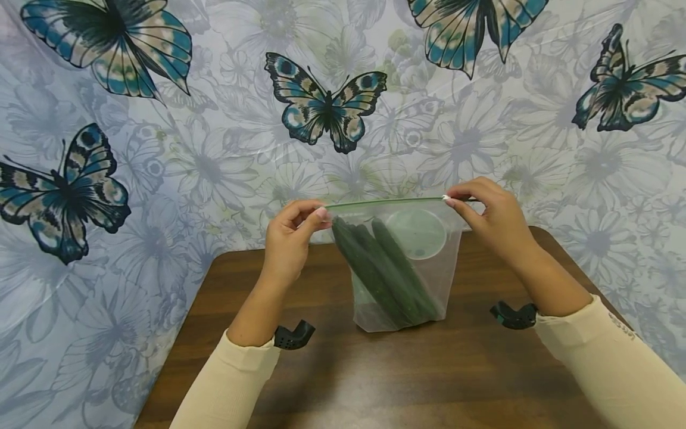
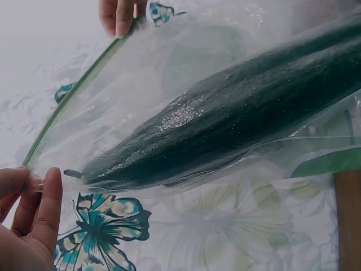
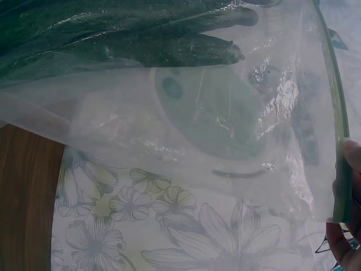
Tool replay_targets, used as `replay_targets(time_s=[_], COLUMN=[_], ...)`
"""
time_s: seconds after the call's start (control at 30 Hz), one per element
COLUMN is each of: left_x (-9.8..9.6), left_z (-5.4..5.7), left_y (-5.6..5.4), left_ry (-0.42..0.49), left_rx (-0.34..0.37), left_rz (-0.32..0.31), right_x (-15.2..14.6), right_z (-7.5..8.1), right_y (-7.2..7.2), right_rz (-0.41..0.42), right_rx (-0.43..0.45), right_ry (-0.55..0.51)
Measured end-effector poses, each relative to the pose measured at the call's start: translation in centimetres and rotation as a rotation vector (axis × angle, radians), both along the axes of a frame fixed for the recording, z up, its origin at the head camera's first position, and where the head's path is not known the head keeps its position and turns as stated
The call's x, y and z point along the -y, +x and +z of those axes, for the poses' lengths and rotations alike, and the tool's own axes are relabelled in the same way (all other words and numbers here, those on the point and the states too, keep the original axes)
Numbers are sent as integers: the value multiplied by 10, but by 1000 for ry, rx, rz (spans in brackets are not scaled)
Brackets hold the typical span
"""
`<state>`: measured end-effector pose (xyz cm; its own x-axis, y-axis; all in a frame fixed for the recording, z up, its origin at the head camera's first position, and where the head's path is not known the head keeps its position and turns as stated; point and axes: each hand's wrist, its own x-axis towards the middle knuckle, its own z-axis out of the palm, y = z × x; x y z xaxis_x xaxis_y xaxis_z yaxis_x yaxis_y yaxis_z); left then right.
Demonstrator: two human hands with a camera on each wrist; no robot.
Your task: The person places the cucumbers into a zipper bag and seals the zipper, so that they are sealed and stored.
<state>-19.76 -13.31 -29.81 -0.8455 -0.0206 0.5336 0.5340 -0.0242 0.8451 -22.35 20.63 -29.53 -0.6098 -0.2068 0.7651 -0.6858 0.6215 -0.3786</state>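
A clear zip bag [image 1: 370, 319] with a green seal strip along its top hangs between both hands, its bottom at the wooden table. Several dark green cucumbers [image 1: 383, 268] lean inside it, slanting down to the right; one cucumber [image 2: 225, 107] fills much of the left wrist view. The left hand [image 1: 292, 238] pinches the top left corner between thumb and fingers. At the top right end, the right hand [image 1: 493, 220] pinches the green strip [image 3: 337, 107]. A pale green round print [image 1: 420, 233] shows on the bag's upper right.
The brown wooden table [image 1: 332, 381] extends below and around the bag. Behind it hangs a cloth [image 1: 225, 149] printed with butterflies and flowers. Dark wrist camera mounts [image 1: 295, 335] sit at both cream sleeves [image 1: 230, 381].
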Motion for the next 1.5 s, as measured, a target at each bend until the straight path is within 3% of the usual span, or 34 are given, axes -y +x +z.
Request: replay_targets(time_s=[0.67, 0.9, 1.03, 1.27, 1.37, 1.5], left_x=[5, 5, 6, 9, 10, 10], left_z=[-2, -2, -1, 0, 2, 5], left_y=[-5, -5, -5, -5, -7, -13], left_ry=[25, 25, 25, 6, -6, -33], left_rx=[2, 5, 6, 36, 85, 177], left_rz=[12, 17, 16, 25, 27, 40], right_x=[-14, -19, -19, -15, -11, -7], right_z=[-3, -3, -1, 1, 3, 2], right_y=[-2, -1, 0, -4, -11, -22], right_rz=[-121, -131, -28, 419, 467, 450], right_rx=[-25, 32, 157, 424, 465, 488], right_ry=[-53, -72, -158, -545, -620, -641])
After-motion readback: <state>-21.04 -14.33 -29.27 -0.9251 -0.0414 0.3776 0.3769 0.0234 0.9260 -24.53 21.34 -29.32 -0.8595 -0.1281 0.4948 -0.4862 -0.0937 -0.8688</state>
